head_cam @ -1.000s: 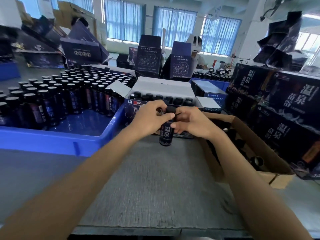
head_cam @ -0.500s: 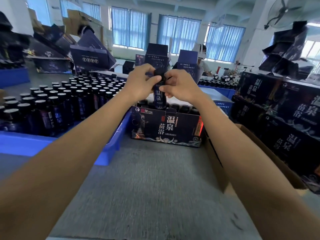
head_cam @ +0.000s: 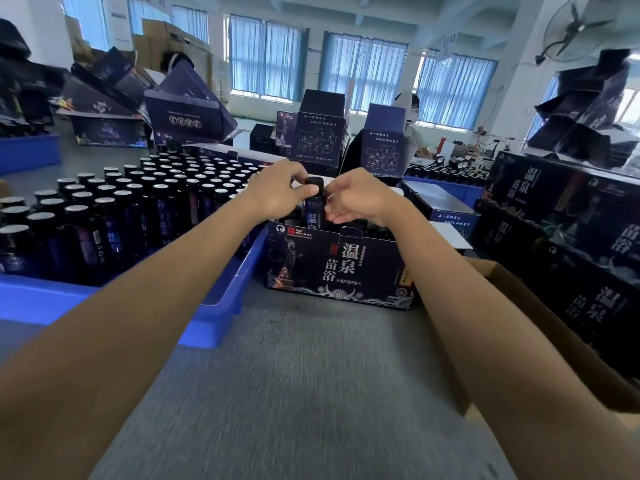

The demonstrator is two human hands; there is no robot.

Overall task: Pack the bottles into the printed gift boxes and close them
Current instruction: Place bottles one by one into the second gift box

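A dark bottle [head_cam: 313,210] with a black cap stands upright, its lower half sunk behind the front wall of the open printed gift box [head_cam: 341,271]. My left hand [head_cam: 277,195] grips the bottle at the cap and neck, thumb across the front. From the other side my right hand [head_cam: 362,202] holds it, thumb by the cap and fingertips against the label. More caps of bottles in the box are partly hidden behind my hands.
A blue crate [head_cam: 221,306] full of several upright dark bottles [head_cam: 138,209] sits left of the box. An open brown carton [head_cam: 519,306] lies to the right, with stacked printed boxes [head_cam: 571,237] beyond it. Grey table [head_cam: 311,375] stretches in front. A person [head_cam: 412,112] works at the back.
Both hands lifted the bottle from the table in front of the box, carried it up over the box, and now it has come down partly inside the box.
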